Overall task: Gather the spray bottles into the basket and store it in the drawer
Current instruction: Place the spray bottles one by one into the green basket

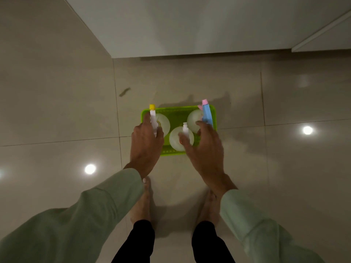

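1. Floor point(57, 92): glossy beige tiles w/ round light reflections, one far left, one lower left, one at right. Small dark smudge point(124, 91) on a tile up-left of the basket.
2. L sleeve point(79, 215): pale green, comes in from bottom-left corner to the wrist.
3. Left hand point(146, 145): back facing cam, reaching down over the basket's left side. Fingers point(147, 120) together, curled round the white neck of the left bottle; looks like a grip, but palm side is hidden so contact can't be confirmed.
4. Basket point(176, 114): bright green plastic, rectangular, sits on the floor just in front of the person's bare feet point(142, 202), near the white cabinet base point(190, 35) at top.
5. Yellow-tipped spray bottle point(162, 123): upright in basket's left part, pale round body, white head w/ yellow nozzle pointing away.
6. Middle spray bottle point(176, 139): upright at basket's near edge, white head, partly covered by R fingers.
7. Blue-headed spray bottle point(194, 118): upright in back-right corner, blue head w/ pink tip.
8. Right hand point(205, 149): over basket's right side, fingers point(202, 124) spread apart; thumb by the middle bottle's head, other fingers near the blue head. Blurred, can't tell if it touches either.
9. R sleeve point(256, 224): pale green, from bottom right. Black trouser legs point(205, 243) below.
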Demonstrator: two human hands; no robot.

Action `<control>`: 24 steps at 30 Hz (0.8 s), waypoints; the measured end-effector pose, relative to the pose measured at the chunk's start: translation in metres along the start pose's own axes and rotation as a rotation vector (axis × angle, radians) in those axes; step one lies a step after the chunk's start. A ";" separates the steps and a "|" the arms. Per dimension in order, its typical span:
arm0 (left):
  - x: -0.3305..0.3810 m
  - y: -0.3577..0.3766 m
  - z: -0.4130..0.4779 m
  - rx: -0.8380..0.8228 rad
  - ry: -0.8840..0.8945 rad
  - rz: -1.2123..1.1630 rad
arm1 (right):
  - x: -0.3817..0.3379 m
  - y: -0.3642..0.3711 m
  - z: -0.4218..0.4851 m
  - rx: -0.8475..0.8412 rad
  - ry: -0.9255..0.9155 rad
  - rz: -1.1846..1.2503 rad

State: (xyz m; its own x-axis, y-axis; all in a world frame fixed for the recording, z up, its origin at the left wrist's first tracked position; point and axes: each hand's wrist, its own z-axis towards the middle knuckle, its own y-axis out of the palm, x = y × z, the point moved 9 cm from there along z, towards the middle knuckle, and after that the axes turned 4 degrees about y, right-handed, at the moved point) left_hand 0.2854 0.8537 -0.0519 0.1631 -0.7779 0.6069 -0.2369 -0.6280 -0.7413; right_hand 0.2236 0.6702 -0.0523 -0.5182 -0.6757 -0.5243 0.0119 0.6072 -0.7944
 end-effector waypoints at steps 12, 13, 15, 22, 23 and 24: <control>-0.004 -0.010 -0.014 0.050 0.020 -0.069 | -0.008 0.042 -0.005 -0.138 0.003 -0.047; -0.003 -0.010 -0.015 0.050 0.026 -0.074 | -0.007 0.042 -0.005 -0.155 0.015 -0.041; -0.001 -0.009 -0.016 0.053 0.040 -0.082 | -0.007 0.030 -0.007 -0.116 -0.002 -0.032; 0.003 -0.014 -0.017 0.045 0.028 -0.044 | -0.002 -0.040 0.013 0.269 -0.057 -0.107; 0.003 -0.014 -0.016 0.045 0.022 -0.030 | 0.003 -0.035 0.022 0.202 -0.023 -0.131; 0.004 -0.015 -0.015 0.046 0.014 -0.021 | 0.007 -0.028 0.030 0.130 -0.001 -0.150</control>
State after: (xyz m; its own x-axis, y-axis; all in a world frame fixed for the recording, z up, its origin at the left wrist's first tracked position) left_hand 0.2753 0.8602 -0.0345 0.1544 -0.7640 0.6264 -0.1888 -0.6452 -0.7403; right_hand 0.2457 0.6356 -0.0430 -0.5214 -0.7550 -0.3977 0.0450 0.4410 -0.8964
